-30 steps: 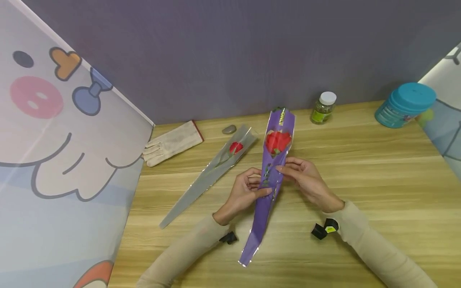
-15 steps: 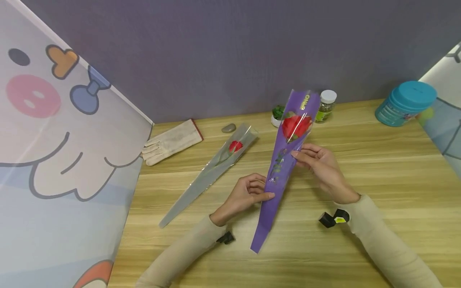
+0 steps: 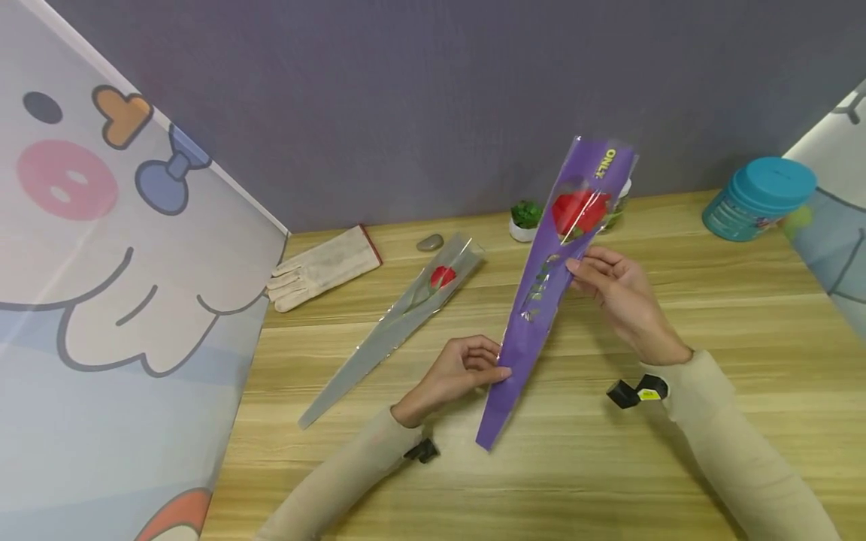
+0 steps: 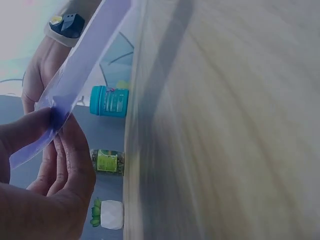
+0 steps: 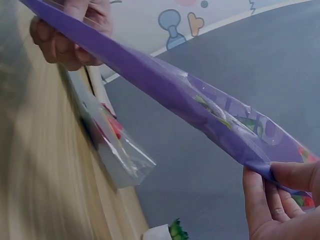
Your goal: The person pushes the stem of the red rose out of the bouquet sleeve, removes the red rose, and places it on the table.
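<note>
A red rose in a long purple sleeve (image 3: 541, 293) is held tilted above the wooden table (image 3: 676, 451), its flower end up and to the right. My left hand (image 3: 467, 370) pinches the sleeve's lower edge (image 4: 55, 112) between thumb and fingers. My right hand (image 3: 612, 289) pinches the sleeve's edge (image 5: 265, 167) just below the flower. A second red rose in a clear sleeve (image 3: 406, 312) lies flat on the table to the left of my hands.
A white work glove (image 3: 325, 268) and a grey pebble (image 3: 430, 243) lie at the back left. A small potted plant (image 3: 525, 219), a green jar (image 4: 106, 162) and a teal canister (image 3: 758, 197) stand along the back edge. Cartoon-printed panels flank the table.
Both hands have lifted the purple sleeve off the table and swung its flower end up and to the right. The potted plant behind it now shows.
</note>
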{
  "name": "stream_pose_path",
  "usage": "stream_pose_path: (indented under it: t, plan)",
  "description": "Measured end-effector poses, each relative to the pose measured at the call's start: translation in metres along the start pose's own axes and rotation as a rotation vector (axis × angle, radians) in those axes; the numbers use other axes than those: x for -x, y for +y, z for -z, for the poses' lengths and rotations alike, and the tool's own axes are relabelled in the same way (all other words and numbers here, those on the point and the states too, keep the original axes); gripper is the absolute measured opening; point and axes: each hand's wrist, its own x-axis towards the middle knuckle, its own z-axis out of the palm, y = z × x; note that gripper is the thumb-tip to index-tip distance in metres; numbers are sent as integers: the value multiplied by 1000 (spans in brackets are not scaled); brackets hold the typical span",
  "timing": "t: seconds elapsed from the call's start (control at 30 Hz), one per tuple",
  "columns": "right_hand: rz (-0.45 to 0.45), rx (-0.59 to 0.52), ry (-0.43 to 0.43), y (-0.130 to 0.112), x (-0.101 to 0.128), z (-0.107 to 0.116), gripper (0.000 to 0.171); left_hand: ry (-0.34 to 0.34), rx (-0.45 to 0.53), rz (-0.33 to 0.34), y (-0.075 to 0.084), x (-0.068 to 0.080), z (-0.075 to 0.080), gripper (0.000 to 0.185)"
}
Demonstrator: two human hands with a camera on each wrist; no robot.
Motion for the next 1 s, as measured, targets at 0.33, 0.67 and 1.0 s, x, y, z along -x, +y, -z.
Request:
stream_pose_path:
  t: [0.33,0.67,1.0]
  plan:
    - [97,-63,-1,-6,-7,1,16,3,-9,-60,0,-2,-7,19]
    - [167,-100,32,-12,-10,7,15,19,-41,-74,0,1,-5,24]
    - [179,-61,2,-10,-8,8,16,69,-40,-101,-1,4,-8,23]
